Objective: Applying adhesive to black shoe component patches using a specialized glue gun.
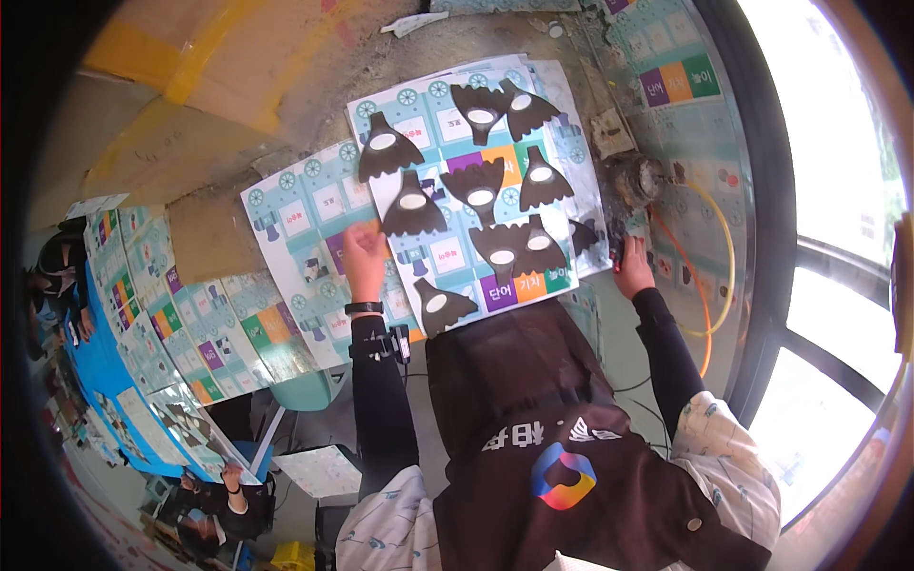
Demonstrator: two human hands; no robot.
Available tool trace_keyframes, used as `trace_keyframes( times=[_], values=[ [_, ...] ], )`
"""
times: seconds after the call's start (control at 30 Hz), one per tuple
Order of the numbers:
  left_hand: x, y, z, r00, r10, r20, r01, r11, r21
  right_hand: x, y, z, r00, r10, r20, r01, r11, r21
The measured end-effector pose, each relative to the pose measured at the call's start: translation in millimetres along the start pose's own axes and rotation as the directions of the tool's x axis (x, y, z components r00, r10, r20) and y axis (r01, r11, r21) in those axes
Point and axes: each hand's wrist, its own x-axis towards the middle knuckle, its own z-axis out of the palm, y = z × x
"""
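Note:
A stack of printed sheets [447, 255] lies in front of me, coloured in teal, white, purple and orange. Scattered over it are several black fan-shaped pieces [411, 211] with scalloped edges, each bearing a white oval. My left hand [364, 262] is at the stack's left edge, over a second printed sheet [295, 218]. Its fingers are curled together, and whatever they hold, if anything, is hidden. By the stack's lower right corner, my right hand [633, 270] has its fingers bent around a small red and dark thing, too small to name.
A round metal fitting [647, 178] with a yellow hose [728, 257] and an orange hose [703, 324] stands at the right, beside the window. More printed sheets [205, 333] overlap on the left. Cardboard [214, 57] covers the far left. Other people [214, 519] work at a blue table lower left.

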Motion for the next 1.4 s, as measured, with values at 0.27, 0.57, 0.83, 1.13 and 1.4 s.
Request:
trace_keyframes(
  times=[0.27, 0.57, 0.83, 1.13, 1.4],
  values=[
    [-143.1, -29.0, 11.9, 0.973, -0.213, 0.093, 0.135, 0.843, 0.521, 16.2, 38.5, 63.8, 0.977, 0.149, -0.153, -0.173, 0.972, -0.159],
    [-178.9, 19.2, 52.3, 0.933, -0.346, -0.099, 0.325, 0.692, 0.644, -6.0, -38.4, 64.4, 0.993, -0.017, -0.114, 0.047, 0.964, 0.264],
    [-193.9, -15.4, 69.1, 0.964, -0.207, -0.165, 0.265, 0.711, 0.652, 0.9, -87.5, 84.1, 0.989, 0.143, 0.033, -0.147, 0.949, 0.278],
    [-194.3, -22.2, 70.1, 0.948, -0.127, -0.293, 0.305, 0.634, 0.710, -2.6, -31.9, 60.6, 0.859, 0.005, 0.512, -0.168, 0.947, 0.273],
    [-164.9, -17.0, 70.4, 0.978, -0.202, -0.059, 0.206, 0.860, 0.468, -17.1, -40.0, 57.5, 0.961, 0.079, 0.263, -0.167, 0.929, 0.331]
  ],
)
